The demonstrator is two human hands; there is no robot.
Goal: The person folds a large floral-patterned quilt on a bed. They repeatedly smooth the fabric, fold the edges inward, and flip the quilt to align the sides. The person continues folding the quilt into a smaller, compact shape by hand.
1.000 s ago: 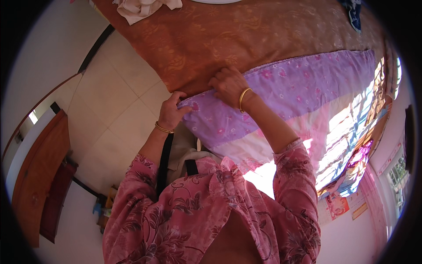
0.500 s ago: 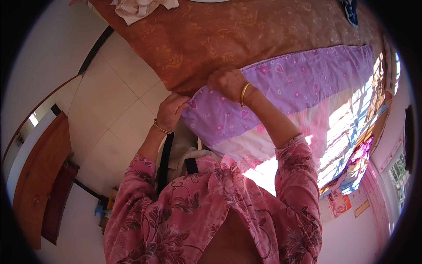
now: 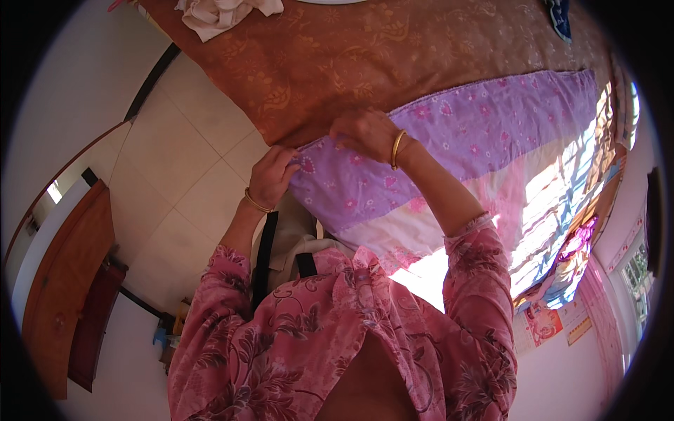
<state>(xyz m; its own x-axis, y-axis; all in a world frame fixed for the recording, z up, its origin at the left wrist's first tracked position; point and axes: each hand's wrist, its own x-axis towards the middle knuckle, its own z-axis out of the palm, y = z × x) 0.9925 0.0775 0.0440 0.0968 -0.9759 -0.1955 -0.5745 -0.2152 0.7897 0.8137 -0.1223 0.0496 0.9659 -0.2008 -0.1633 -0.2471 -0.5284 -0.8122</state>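
A purple cloth (image 3: 449,133) with pink flowers and hearts, banded in white and pink, lies over the near part of a brown patterned cover (image 3: 316,63). At the cloth's left corner my left hand (image 3: 272,174) is closed, its thumb and fingers pinching the edge. My right hand (image 3: 365,135) is closed on the upper edge, a short way to the right; its curled fingers partly hide the hem there. Between the two hands runs a short stretch of edge. The cloth's lower part hangs toward my body and into bright sunlight.
A crumpled cream cloth (image 3: 221,15) sits at the far left of the cover, and a dark blue item (image 3: 559,19) at the far right. Tiled floor (image 3: 182,154) shows to the left, with a wooden door-like panel (image 3: 63,288). Colourful fabric (image 3: 572,263) lies at the right by a pink curtain (image 3: 602,309).
My left hand's fingers have shifted slightly at the corner, and the edge between my hands lies flatter. My right hand has turned a little. The cloth stays in nearly the same place.
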